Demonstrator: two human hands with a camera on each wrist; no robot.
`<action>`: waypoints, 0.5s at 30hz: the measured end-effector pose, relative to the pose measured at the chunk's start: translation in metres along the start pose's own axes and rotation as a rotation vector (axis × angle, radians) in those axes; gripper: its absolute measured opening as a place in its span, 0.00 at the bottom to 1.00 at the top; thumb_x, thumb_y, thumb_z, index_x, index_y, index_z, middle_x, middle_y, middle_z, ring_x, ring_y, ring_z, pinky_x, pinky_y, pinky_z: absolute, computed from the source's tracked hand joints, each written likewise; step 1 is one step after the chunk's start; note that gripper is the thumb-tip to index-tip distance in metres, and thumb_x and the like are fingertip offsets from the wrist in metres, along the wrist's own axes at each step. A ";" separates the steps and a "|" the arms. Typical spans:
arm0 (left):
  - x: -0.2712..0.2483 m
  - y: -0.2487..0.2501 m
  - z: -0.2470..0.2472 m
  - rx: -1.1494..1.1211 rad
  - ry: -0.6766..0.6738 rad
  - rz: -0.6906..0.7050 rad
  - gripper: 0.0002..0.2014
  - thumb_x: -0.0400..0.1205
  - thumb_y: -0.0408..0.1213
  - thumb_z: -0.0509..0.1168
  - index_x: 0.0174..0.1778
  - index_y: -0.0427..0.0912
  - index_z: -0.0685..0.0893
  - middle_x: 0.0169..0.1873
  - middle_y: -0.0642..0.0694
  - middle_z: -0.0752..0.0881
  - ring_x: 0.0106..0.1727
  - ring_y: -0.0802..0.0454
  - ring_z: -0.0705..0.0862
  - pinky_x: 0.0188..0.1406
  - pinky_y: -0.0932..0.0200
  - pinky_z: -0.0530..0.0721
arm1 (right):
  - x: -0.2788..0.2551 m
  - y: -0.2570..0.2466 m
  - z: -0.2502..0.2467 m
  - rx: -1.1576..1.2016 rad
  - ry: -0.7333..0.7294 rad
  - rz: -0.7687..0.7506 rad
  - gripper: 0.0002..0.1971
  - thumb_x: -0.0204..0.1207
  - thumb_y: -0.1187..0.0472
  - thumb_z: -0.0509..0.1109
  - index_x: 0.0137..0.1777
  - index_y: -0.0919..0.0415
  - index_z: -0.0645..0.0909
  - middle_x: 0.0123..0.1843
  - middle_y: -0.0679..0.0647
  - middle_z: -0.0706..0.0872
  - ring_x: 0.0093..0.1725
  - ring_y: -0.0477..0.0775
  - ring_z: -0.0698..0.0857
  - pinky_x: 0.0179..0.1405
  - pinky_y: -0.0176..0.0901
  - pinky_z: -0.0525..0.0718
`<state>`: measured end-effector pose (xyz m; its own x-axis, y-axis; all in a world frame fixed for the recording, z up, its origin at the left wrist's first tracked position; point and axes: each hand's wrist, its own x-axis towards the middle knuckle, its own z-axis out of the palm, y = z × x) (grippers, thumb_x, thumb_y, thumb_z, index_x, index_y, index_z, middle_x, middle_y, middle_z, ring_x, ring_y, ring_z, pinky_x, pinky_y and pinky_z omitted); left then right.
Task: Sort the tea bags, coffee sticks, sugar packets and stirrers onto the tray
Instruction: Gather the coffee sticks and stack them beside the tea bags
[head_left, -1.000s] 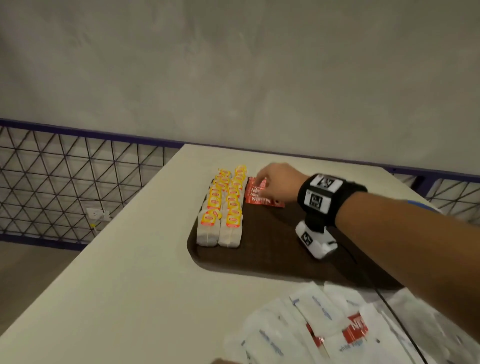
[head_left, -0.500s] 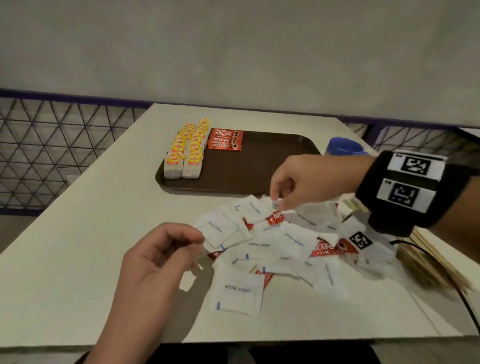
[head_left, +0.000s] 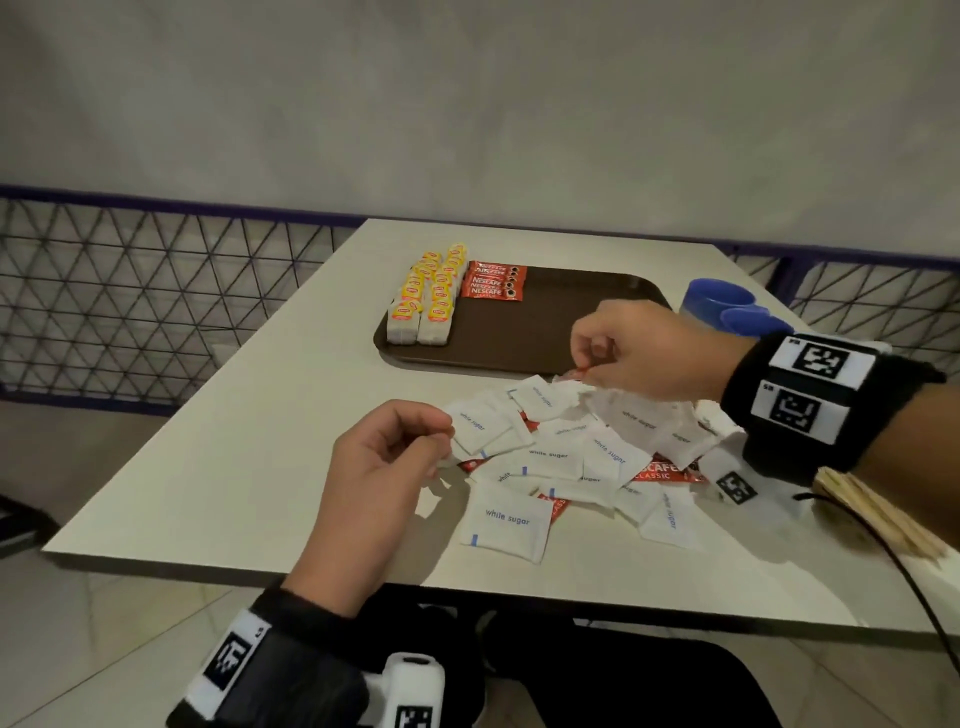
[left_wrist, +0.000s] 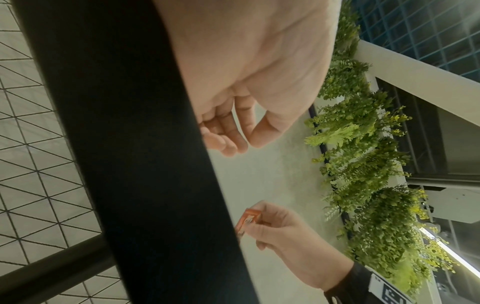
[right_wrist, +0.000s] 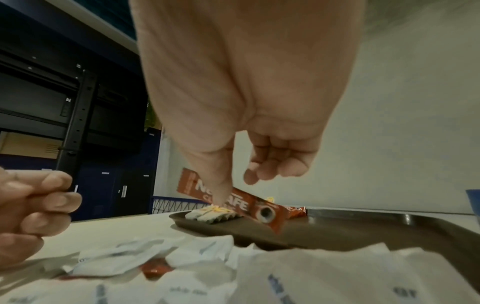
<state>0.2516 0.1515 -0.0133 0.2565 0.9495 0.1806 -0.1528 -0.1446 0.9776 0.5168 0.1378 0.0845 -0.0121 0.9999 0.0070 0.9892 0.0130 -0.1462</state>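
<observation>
On the brown tray (head_left: 545, 332), tea bags (head_left: 426, 296) stand in two rows at its left end, with three red coffee sticks (head_left: 493, 283) beside them. A pile of white sugar packets (head_left: 561, 457) mixed with red coffee sticks lies on the table in front of the tray. My right hand (head_left: 589, 364) hovers over the pile's far edge and pinches one red coffee stick (right_wrist: 259, 207) between thumb and finger. My left hand (head_left: 441, 441) hangs at the pile's left side with its fingers curled, holding nothing. Wooden stirrers (head_left: 883, 514) lie at the far right.
A blue cup (head_left: 719, 306) stands right of the tray, behind my right wrist. A mesh railing (head_left: 130, 291) runs along the table's left and back. The table's front edge (head_left: 363, 571) is close to my body. A cable trails from my right wrist.
My right hand left the tray, where it laid a coffee stick beside the tea bags, came back to the pile and lifted another stick. My left hand came into view.
</observation>
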 end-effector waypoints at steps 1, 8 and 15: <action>-0.001 0.001 0.000 -0.004 -0.006 0.001 0.12 0.80 0.20 0.68 0.43 0.41 0.90 0.30 0.49 0.86 0.35 0.47 0.83 0.34 0.58 0.83 | -0.003 -0.005 -0.004 0.030 0.038 -0.023 0.06 0.80 0.58 0.75 0.46 0.48 0.81 0.45 0.44 0.80 0.43 0.45 0.80 0.42 0.34 0.74; -0.008 0.010 0.004 0.079 -0.132 0.055 0.06 0.78 0.33 0.76 0.49 0.42 0.90 0.41 0.39 0.92 0.37 0.43 0.88 0.38 0.51 0.89 | -0.016 -0.074 -0.002 0.287 -0.152 -0.262 0.05 0.78 0.57 0.79 0.45 0.46 0.86 0.39 0.43 0.89 0.37 0.44 0.89 0.37 0.39 0.88; -0.003 0.002 -0.001 -0.120 -0.050 -0.072 0.05 0.83 0.33 0.73 0.40 0.41 0.88 0.36 0.34 0.85 0.36 0.46 0.78 0.46 0.38 0.86 | 0.011 -0.065 -0.001 0.323 -0.184 -0.155 0.08 0.81 0.60 0.74 0.55 0.50 0.91 0.44 0.39 0.89 0.41 0.33 0.87 0.40 0.30 0.82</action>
<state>0.2498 0.1483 -0.0118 0.3176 0.9408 0.1187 -0.2446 -0.0397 0.9688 0.4526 0.1483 0.0955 -0.2123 0.9698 -0.1199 0.8769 0.1349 -0.4613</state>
